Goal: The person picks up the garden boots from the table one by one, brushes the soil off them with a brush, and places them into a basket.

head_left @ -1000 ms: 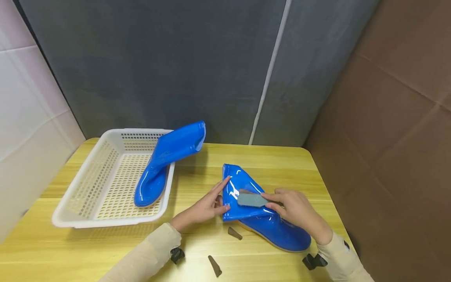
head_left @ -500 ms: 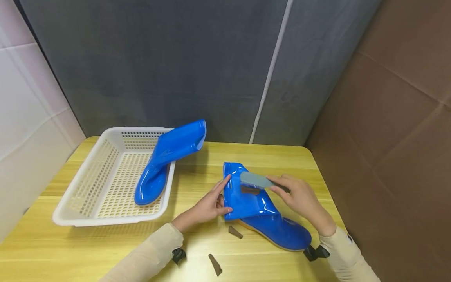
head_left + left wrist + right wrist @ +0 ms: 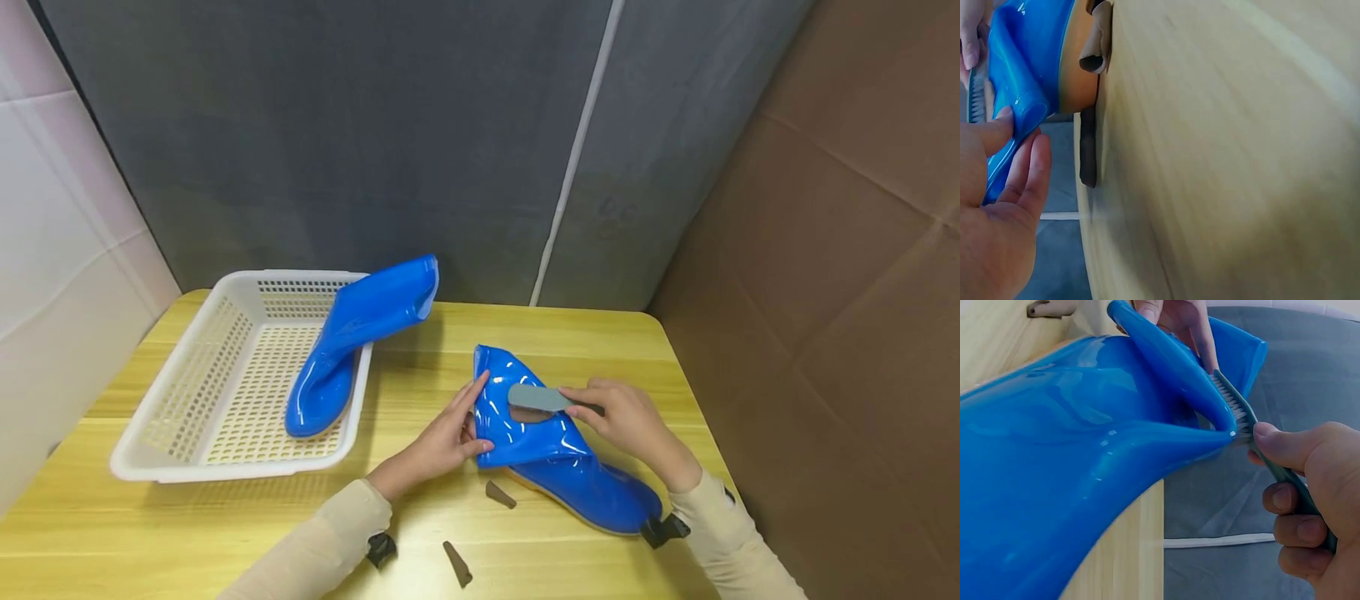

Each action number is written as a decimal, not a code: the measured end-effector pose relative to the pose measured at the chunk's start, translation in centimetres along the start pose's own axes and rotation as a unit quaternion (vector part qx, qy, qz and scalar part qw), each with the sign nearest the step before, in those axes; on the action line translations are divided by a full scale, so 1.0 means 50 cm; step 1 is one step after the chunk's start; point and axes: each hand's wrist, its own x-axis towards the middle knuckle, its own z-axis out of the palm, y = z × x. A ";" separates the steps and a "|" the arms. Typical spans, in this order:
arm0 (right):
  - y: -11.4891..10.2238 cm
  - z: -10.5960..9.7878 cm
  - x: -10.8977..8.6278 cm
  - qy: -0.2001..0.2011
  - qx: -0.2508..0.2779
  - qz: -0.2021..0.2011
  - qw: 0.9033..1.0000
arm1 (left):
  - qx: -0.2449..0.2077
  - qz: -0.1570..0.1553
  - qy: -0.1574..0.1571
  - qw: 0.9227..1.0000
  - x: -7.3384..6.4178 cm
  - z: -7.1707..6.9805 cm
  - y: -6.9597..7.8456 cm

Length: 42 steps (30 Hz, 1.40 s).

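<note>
A blue rubber boot (image 3: pixel 611 492) with a tan sole lies on the table, its shaft folded over toward the left. My left hand (image 3: pixel 442 442) holds the shaft's opening, thumb on one face and fingers on the other in the left wrist view. In my right hand (image 3: pixel 626 421) is the handle of a grey-green scrubbing brush (image 3: pixel 536 397). Its white bristles (image 3: pixel 1232 403) touch the shaft in the right wrist view. A brown patch (image 3: pixel 531 415) shows on the shaft just below the brush head.
Left of the boots stands a white perforated plastic basket (image 3: pixel 243 475). Another blue boot (image 3: pixel 382 300) leans inside it, its shaft over the right rim. Two brown strips, one nearer the boot (image 3: pixel 500 494) and one nearer the front (image 3: pixel 457 565), lie on the wooden table (image 3: pixel 420 533).
The brush went away from me across the shaft, uncovering the brown patch, then came partway back toward me. My left hand stays on the shaft.
</note>
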 end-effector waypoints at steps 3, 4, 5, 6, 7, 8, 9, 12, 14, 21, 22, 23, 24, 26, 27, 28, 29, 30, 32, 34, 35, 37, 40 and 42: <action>-0.006 -0.003 -0.005 -0.013 0.001 0.003 1.000 | 0.003 0.003 -0.002 1.000 0.001 -0.003 0.001; -0.009 -0.004 -0.008 -0.018 0.001 0.005 1.000 | 0.002 0.003 -0.004 1.000 0.002 -0.004 0.001; -0.011 -0.005 -0.011 -0.022 0.000 0.006 1.000 | 0.001 0.002 -0.006 1.000 0.002 -0.004 0.002; -0.013 -0.006 -0.014 -0.026 -0.001 0.005 1.000 | 0.001 0.001 -0.008 1.000 0.002 -0.005 0.002; -0.016 -0.007 -0.017 -0.033 -0.002 0.002 0.999 | -0.001 -0.001 -0.010 1.000 0.002 -0.005 0.002; -0.018 -0.008 -0.021 -0.039 -0.004 -0.001 0.999 | -0.001 -0.003 -0.012 1.000 0.002 -0.006 0.002; -0.021 -0.008 -0.024 -0.044 -0.005 -0.004 0.999 | -0.003 -0.006 -0.013 1.000 0.002 -0.006 0.002; -0.029 -0.010 -0.033 -0.052 -0.013 -0.017 0.998 | -0.007 -0.013 -0.017 1.000 0.001 -0.008 0.003; -0.037 -0.013 -0.037 -0.052 -0.020 -0.022 0.998 | -0.008 -0.016 -0.021 1.000 0.001 -0.010 0.004; -0.048 -0.014 -0.050 -0.050 -0.035 -0.047 0.997 | -0.012 -0.018 -0.031 0.999 -0.002 -0.012 0.011; -0.049 -0.014 -0.051 -0.049 -0.035 -0.049 0.997 | -0.010 -0.017 -0.031 0.999 -0.002 -0.012 0.011; -0.051 -0.014 -0.051 -0.050 -0.034 -0.049 0.997 | -0.008 -0.015 -0.030 0.999 -0.001 -0.012 0.010; -0.052 -0.015 -0.051 -0.050 -0.035 -0.049 0.997 | -0.006 -0.013 -0.029 0.999 -0.001 -0.013 0.010; -0.053 -0.017 -0.048 -0.049 -0.032 -0.047 0.997 | -0.003 -0.010 -0.025 1.000 0.000 -0.012 0.010; -0.054 -0.018 -0.047 -0.049 -0.029 -0.044 0.997 | -0.003 -0.008 -0.024 1.000 0.000 -0.012 0.010; -0.054 -0.020 -0.045 -0.048 -0.025 -0.039 0.998 | -0.001 -0.008 -0.023 1.000 0.000 -0.012 0.009; -0.054 -0.022 -0.042 -0.046 -0.020 -0.034 0.998 | -0.001 -0.008 -0.023 1.000 0.000 -0.012 0.008; -0.054 -0.025 -0.040 -0.041 -0.015 -0.030 0.999 | -0.001 -0.008 -0.022 1.000 0.000 -0.011 0.008; -0.054 -0.030 -0.035 -0.025 -0.007 -0.021 0.999 | -0.002 -0.008 -0.021 1.000 -0.001 -0.011 0.007; -0.052 -0.035 -0.029 -0.007 -0.009 -0.018 1.000 | -0.002 -0.008 -0.019 1.000 -0.001 -0.011 0.007; -0.050 -0.035 -0.025 0.003 -0.013 -0.018 1.000 | -0.003 -0.008 -0.018 1.000 -0.001 -0.011 0.007; -0.048 -0.035 -0.020 0.016 -0.026 -0.018 0.999 | -0.004 -0.008 -0.017 1.000 -0.002 -0.012 0.008; -0.044 -0.027 -0.018 0.013 -0.047 -0.021 0.999 | -0.006 -0.009 -0.022 1.000 -0.002 -0.014 0.009; -0.043 -0.020 -0.019 0.008 -0.055 -0.028 0.998 | -0.008 -0.013 -0.025 1.000 -0.002 -0.016 0.011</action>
